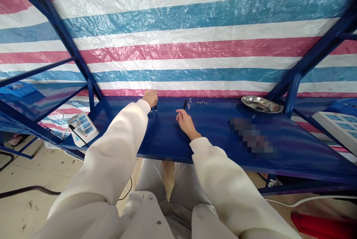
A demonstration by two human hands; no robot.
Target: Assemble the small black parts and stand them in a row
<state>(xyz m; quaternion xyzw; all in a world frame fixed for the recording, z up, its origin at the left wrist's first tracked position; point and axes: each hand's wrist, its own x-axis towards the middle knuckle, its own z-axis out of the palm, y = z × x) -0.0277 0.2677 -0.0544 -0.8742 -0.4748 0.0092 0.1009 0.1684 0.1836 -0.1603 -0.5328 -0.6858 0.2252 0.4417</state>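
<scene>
My left hand [150,98] is at the back of the blue table, left of centre, its back toward me and its fingers curled down. What those fingers hold, if anything, is hidden. Just below it stands a small black cylindrical piece [155,108], with another dark piece partly covered beside it. Over the middle of the table, my right hand [185,121] points left with loosely bent fingers and nothing visible in them. Behind it are a black piece [185,103] and several small clear pieces [189,104]. Farther right, several small shiny pieces [201,103] form a row.
A shiny metal dish [261,104] sits at the back right of the blue table [164,138]. A blurred patch [252,136] covers something nearer me. Power strips [83,128] flank both ends. Blue frame posts [291,95] rise at the sides, before a striped plastic sheet [178,49].
</scene>
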